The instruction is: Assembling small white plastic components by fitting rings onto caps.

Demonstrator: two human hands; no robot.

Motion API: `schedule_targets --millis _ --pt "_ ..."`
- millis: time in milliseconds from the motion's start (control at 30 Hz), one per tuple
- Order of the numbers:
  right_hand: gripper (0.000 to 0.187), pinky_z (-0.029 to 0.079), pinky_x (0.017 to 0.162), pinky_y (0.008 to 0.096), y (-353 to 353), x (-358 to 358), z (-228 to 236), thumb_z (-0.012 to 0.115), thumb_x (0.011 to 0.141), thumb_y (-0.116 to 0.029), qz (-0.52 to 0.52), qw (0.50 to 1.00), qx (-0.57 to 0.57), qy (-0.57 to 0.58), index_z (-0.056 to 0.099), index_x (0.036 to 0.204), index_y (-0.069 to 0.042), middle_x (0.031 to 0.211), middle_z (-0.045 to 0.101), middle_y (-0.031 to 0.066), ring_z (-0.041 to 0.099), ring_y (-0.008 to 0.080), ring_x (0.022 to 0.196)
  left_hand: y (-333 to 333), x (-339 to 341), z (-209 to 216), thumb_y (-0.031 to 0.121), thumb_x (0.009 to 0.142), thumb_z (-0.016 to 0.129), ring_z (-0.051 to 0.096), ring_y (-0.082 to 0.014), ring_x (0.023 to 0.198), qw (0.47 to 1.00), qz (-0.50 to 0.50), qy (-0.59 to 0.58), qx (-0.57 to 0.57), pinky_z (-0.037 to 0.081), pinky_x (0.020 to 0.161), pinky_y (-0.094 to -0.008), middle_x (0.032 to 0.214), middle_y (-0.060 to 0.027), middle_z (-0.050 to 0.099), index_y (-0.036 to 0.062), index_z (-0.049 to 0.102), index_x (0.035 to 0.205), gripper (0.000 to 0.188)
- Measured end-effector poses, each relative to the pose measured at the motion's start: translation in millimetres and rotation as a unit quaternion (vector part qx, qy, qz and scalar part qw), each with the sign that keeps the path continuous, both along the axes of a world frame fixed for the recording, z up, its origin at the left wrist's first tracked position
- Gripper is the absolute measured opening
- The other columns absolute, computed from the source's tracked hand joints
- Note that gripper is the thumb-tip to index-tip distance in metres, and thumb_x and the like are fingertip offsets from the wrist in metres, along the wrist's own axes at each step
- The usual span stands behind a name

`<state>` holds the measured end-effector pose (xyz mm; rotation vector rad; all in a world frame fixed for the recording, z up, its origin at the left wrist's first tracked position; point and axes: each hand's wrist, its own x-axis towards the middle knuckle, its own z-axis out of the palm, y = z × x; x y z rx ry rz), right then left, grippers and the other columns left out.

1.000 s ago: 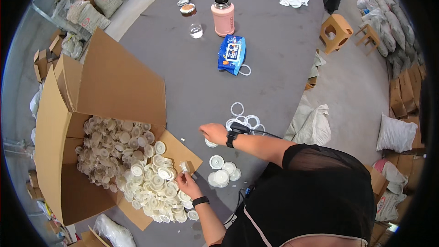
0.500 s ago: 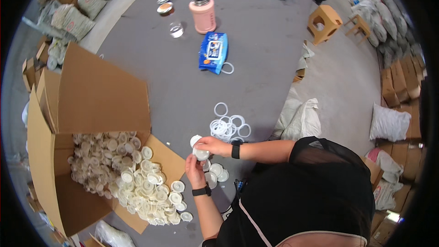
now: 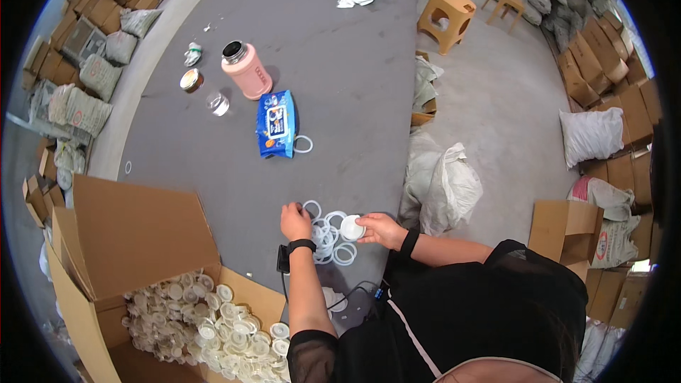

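Note:
My right hand [image 3: 383, 232] pinches a round white plastic lid [image 3: 351, 228] by its right edge, over the right side of a pile of thin white rings [image 3: 325, 242]. Just left of that pile, my left hand [image 3: 295, 222] has its fingers curled, the fingertips at the edge of one white ring [image 3: 312, 208]. Part of the grip is hidden behind the fingers. A few more white lids [image 3: 335, 299] lie on the table near my body, partly covered by my arm and a dark cable.
At the lower left a cardboard box [image 3: 145, 230] lies tipped, spilling many translucent white lids [image 3: 234, 333] onto its flap. Beyond the rings are a blue wipes pack [image 3: 275, 124], a pink bottle [image 3: 247, 71] and a clear jar [image 3: 218, 103]. A white sack [image 3: 454, 188] stands beside the table.
Both hands were together near the lids; they have moved apart and to the ring pile. The lid stays in my right hand, while my left has reached to a ring. The whole view has shifted.

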<state>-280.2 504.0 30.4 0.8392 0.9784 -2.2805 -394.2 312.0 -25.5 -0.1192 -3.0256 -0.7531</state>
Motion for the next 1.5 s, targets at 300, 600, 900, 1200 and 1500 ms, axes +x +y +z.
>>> schedule_targets --millis 300,600,900,1200,1500 --pt "0.028 0.042 0.063 0.0261 -15.4 -14.5 -6.5 0.051 0.082 -0.032 0.055 0.991 0.124 -0.005 0.053 0.097 -0.007 0.084 0.059 0.0015 0.055 0.0118 0.079 -18.9 32.0 21.5 0.002 0.073 0.058 0.054 -0.0110 0.061 0.850 0.177 -0.113 0.482 0.045 0.054 -0.0222 0.070 -0.0045 0.055 -0.0014 0.053 0.086 0.015" --pt "0.030 0.037 0.088 0.0328 -73.0 -8.1 25.3 0.048 0.084 -0.020 0.009 0.969 -0.245 0.004 0.046 0.110 -0.008 0.109 0.052 0.0050 0.049 0.0170 0.102 -31.2 126.6 109.1 0.010 0.079 0.057 0.056 -0.0107 0.062 0.583 0.242 -0.189 0.753 0.047 0.053 -0.0203 0.077 -0.0038 0.059 0.0063 0.055 0.087 0.009" --pt "0.028 0.036 0.091 0.0329 -120.9 30.0 56.4 0.047 0.082 -0.015 0.026 0.959 -0.282 0.007 0.046 0.108 -0.003 0.109 0.051 0.0095 0.048 0.0194 0.103 -52.0 182.2 113.5 0.010 0.078 0.057 0.045 -0.0067 0.059 0.613 0.227 -0.076 0.753 0.036 0.053 -0.0208 0.067 0.0013 0.051 0.0065 0.055 0.080 0.005" --pt "0.017 0.038 0.090 0.0327 -146.9 73.6 73.9 0.048 0.079 -0.005 0.025 0.963 -0.256 0.083 0.048 0.096 -0.001 0.101 0.053 0.0102 0.049 0.0199 0.101 -62.2 218.1 127.4 0.007 0.079 0.056 0.046 -0.0064 0.061 0.635 0.231 0.021 0.737 0.038 0.058 -0.0205 0.071 0.0000 0.054 0.0074 0.054 0.079 0.002" --pt "0.013 0.041 0.080 0.0284 -160.1 102.1 95.5 0.047 0.079 -0.007 0.047 0.980 -0.115 0.156 0.049 0.091 -0.003 0.090 0.053 0.0066 0.052 0.0143 0.086 -72.3 248.9 140.2 0.007 0.078 0.055 0.043 -0.0057 0.053 0.615 0.268 0.051 0.740 0.034 0.047 -0.0166 0.070 -0.0014 0.052 0.0066 0.051 0.084 0.007"
